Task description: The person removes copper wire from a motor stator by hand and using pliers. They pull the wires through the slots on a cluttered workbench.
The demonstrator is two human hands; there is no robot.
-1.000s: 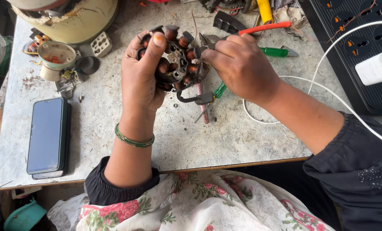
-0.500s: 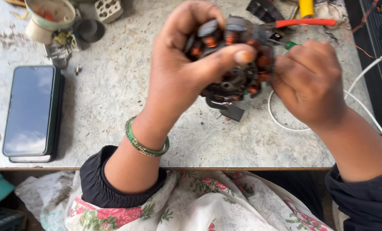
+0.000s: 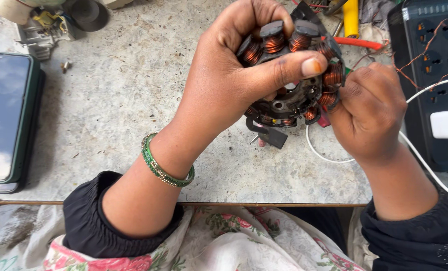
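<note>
- We hold a round stator (image 3: pixel 294 75), a dark ring set with copper-wound coils, lifted above the grey table (image 3: pixel 133 115) between both hands.
- Our left hand (image 3: pixel 224 85) is wrapped tight around the ring's left side, the thumb laid across its face and the fingers curled behind; a green bangle (image 3: pixel 164 168) sits on that wrist.
- Our right hand (image 3: pixel 372 113) is closed at the ring's right edge, fingertips pinching there; we cannot tell exactly what they grip.
- A black connector (image 3: pixel 273 136) hangs from the stator's lower edge.
- A phone (image 3: pixel 5 115) in a green case lies flat at the table's left edge, well apart from the hands.
- A black power strip (image 3: pixel 430 50) lies at the right, with a white cable (image 3: pixel 425 160) running past our right wrist.
- Behind the stator lie a red-handled tool (image 3: pixel 357 43) and a yellow one (image 3: pixel 350 17).
</note>
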